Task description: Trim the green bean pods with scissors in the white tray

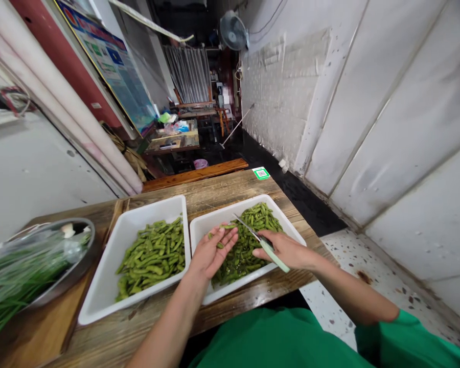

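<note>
Some slim, bumpy green pods lie grasped in the left hand; the right hand grips a green-handled cutting tool.

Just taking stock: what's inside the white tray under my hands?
The white tray holds many green pods. Your left hand, right hand and cutting tool block part of the view; whatever lies beneath the heap is hidden.

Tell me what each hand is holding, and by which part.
The right hand grips a steel-bladed cutting tool by its pale green handle. The left hand holds small green bean pods among its fingers; their exact gripped part is unclear.
</note>
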